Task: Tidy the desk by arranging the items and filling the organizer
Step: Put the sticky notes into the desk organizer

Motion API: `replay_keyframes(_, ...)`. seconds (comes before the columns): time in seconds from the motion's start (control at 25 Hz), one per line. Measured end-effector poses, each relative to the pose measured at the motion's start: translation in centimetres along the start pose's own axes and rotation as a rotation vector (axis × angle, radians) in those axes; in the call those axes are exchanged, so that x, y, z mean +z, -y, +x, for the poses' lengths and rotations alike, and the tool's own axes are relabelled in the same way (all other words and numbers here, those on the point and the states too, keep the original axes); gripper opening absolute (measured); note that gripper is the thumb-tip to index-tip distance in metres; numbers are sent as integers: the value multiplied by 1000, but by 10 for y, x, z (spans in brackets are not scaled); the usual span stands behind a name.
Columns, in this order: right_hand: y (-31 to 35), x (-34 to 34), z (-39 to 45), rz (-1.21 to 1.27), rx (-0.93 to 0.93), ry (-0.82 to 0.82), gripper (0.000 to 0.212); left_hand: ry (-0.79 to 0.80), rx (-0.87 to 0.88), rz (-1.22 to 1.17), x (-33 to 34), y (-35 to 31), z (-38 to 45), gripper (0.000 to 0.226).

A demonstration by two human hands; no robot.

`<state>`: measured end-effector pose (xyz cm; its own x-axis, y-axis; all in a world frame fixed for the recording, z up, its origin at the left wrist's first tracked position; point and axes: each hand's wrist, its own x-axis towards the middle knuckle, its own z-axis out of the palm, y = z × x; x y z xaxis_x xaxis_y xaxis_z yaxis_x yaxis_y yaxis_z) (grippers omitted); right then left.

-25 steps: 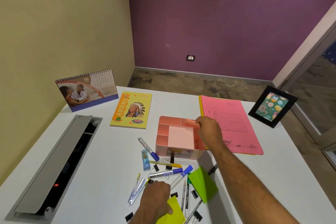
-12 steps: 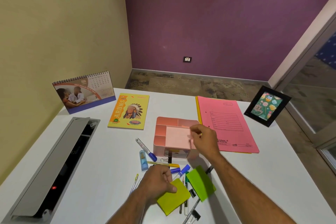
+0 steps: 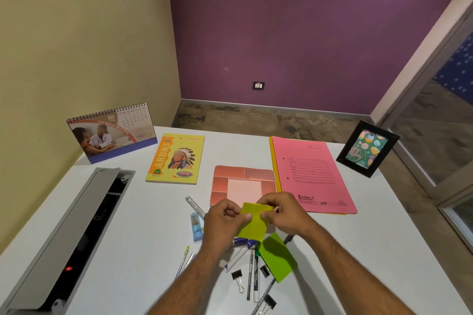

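Note:
A pink organizer with several compartments stands at the desk's middle, and a pink pad fills its central one. Just in front of it both hands hold one yellow sticky-note pad above the desk. My left hand pinches its left edge and my right hand pinches its right edge. A green sticky-note pad lies below them on a loose heap of pens and markers and black binder clips. A light-blue eraser and a marker lie to the left.
A yellow notebook and a desk calendar sit at the back left, a pink folder and a black photo frame at the back right. An open grey cable tray runs along the left edge.
My left hand lifted the yellow pad from the desk's near edge up toward the organizer. My right hand left the organizer and came back to take the pad's other edge.

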<state>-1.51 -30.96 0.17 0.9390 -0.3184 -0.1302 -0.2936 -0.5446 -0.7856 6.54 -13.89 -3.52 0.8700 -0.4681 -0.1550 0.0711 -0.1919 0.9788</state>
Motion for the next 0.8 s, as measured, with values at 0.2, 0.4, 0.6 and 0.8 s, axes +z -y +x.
replay_keyframes(0.2,4,-45,16,1,-18,-358,22,20,-24,161,19,6,-2,38)
replay_keyframes(0.4,-2,-57,48,-133,-83,-581,25,294,99,733,42,22,-18,52)
replay_keyframes(0.6,-11,-36,67,-401,-52,-425,32,425,157,1288,70,42,-31,72)
replay_keyframes(0.8,-14,-23,75,-409,37,-351,35,413,86,1320,79,59,-37,71)
